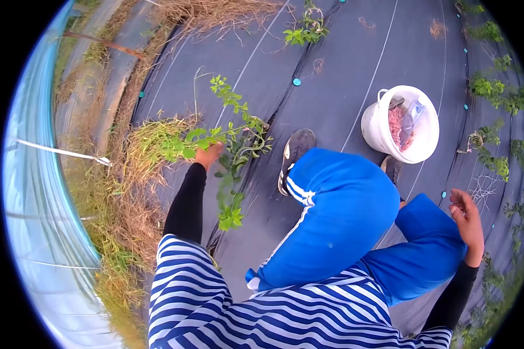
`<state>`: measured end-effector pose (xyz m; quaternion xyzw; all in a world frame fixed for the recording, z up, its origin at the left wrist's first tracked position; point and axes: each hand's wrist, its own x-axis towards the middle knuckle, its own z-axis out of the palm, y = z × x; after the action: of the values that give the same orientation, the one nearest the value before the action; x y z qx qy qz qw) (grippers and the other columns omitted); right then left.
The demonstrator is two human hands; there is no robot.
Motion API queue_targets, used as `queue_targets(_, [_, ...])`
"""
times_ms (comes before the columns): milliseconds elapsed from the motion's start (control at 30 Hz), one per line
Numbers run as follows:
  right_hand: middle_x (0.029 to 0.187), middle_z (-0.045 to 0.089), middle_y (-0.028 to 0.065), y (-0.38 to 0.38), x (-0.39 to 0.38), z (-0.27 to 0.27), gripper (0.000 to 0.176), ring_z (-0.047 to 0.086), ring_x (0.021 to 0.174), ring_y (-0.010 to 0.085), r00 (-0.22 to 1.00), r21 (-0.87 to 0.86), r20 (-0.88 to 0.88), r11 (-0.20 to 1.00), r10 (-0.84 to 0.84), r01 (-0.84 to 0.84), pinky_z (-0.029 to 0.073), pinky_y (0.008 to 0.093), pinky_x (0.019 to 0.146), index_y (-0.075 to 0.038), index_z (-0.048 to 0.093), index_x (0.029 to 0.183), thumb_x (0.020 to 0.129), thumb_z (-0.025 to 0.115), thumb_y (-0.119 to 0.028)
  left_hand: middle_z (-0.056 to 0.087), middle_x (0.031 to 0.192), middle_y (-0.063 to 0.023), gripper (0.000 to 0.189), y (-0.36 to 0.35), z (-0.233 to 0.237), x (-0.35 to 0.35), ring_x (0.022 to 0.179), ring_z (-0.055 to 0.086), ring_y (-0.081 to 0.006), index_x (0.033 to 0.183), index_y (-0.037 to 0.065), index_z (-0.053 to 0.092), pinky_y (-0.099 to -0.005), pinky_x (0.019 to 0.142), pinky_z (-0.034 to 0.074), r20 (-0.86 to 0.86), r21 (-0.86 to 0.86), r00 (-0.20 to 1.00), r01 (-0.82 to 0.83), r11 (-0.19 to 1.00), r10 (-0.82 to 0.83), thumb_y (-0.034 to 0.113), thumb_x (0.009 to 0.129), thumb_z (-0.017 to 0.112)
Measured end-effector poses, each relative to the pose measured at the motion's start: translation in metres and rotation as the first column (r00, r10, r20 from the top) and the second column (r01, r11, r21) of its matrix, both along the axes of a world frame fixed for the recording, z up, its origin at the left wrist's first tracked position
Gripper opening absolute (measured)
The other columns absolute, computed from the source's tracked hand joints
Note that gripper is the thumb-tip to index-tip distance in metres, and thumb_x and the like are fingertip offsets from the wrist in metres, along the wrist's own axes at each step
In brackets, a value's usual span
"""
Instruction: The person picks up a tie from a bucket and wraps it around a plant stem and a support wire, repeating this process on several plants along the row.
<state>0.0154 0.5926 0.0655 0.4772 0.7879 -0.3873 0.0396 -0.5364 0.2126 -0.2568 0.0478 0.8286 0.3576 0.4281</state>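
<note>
My left hand (209, 155) reaches in at a leafy green plant (233, 166), its fingers closed among the stems and partly covered by leaves. The plant has trailing, curling shoots and comes up by a seam in the dark ground cover. Just left of that hand lies a clump of grass (157, 142), part green and part dry. Out to the right, beside my bent knee, my right hand (467, 221) is raised with loosely curled fingers apart and nothing in them.
A white bucket (374, 125) holding pinkish material and a clear plastic bag (412, 114) stands ahead by my shoe. Black ground cover (337, 70) carries teal round pins (297, 82). Another plant (303, 35) grows farther up; more line the right. Plastic sheeting (41, 192) hangs at left.
</note>
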Motion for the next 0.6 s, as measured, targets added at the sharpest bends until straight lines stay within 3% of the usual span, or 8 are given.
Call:
queue_targets(100, [0.103,0.056,0.0072,0.029,-0.001,-0.006,0.037,0.052,0.087,0.0118,0.997,-0.085,0.078,0.996,0.01,-0.003,0.044,0.026,0.079,-0.004,0.048,0.124,0.087,0.053,-0.007,0.064,0.103,-0.0042,0.035,0.019,-0.045,-0.017,0.084,0.06,-0.0129,0.12,0.008,0.054,-0.0264,0.07,0.045,0.032,0.049,0.995,0.088,0.995,-0.09,0.023,0.088,0.057])
queue_targets(167, [0.102,0.056,0.0072,0.045,0.007,-0.015,0.037,0.052,0.087,0.0125,0.992,-0.073,0.126,0.997,-0.019,0.028,0.044,0.026,0.079,-0.003,0.048,0.123,0.087,0.053,-0.006,0.063,0.108,-0.0071,0.038,0.028,-0.064,-0.017,0.091,0.061,-0.0146,0.121,0.005,0.053,-0.0269,0.073,0.046,0.151,0.273,0.986,0.032,0.961,-0.075,0.023,0.088,0.058])
queue_targets(200, [0.102,0.056,0.0072,0.051,0.006,-0.021,0.037,0.052,0.087,0.0125,0.99,-0.087,0.14,0.996,-0.022,0.035,0.044,0.026,0.079,-0.003,0.048,0.123,0.087,0.053,-0.006,0.062,0.109,-0.0013,0.043,0.045,-0.04,-0.01,0.092,0.059,-0.0129,0.127,0.007,0.047,-0.0245,0.068,0.042,0.208,0.246,0.973,0.049,0.968,-0.102,0.023,0.088,0.056])
queue_targets(467, [0.098,0.055,0.0071,0.074,0.002,-0.044,0.033,0.051,0.084,0.0122,0.963,-0.293,0.233,0.934,-0.135,0.202,0.044,0.0259,0.079,-0.002,0.049,0.119,0.088,0.054,-0.01,0.06,0.115,-0.0044,0.044,0.062,-0.056,-0.012,0.097,0.058,-0.0118,0.124,0.004,0.047,-0.0239,0.075,0.043,0.431,0.208,0.898,-0.006,0.978,-0.086,0.024,0.087,0.059])
queue_targets(567, [0.095,0.054,0.006,0.078,-0.005,-0.046,0.031,0.051,0.083,0.0118,0.977,-0.283,0.175,0.945,-0.12,0.167,0.043,0.0249,0.078,-0.001,0.049,0.119,0.089,0.053,-0.011,0.06,0.111,-0.0044,0.036,0.073,-0.042,-0.003,0.094,0.058,-0.0105,0.119,0.003,0.051,-0.0225,0.072,0.045,0.467,0.148,0.884,-0.049,0.988,-0.026,0.017,0.087,0.06])
queue_targets(600, [0.094,0.054,0.0054,0.078,-0.009,-0.045,0.03,0.05,0.082,0.0115,0.98,-0.294,0.168,0.943,-0.11,0.157,0.043,0.0244,0.077,-0.001,0.05,0.118,0.09,0.053,-0.012,0.061,0.108,-0.0036,0.034,0.075,-0.041,-0.001,0.092,0.058,-0.01,0.118,0.005,0.052,-0.0221,0.071,0.046,0.466,0.218,0.884,-0.088,0.972,-0.025,0.015,0.088,0.06])
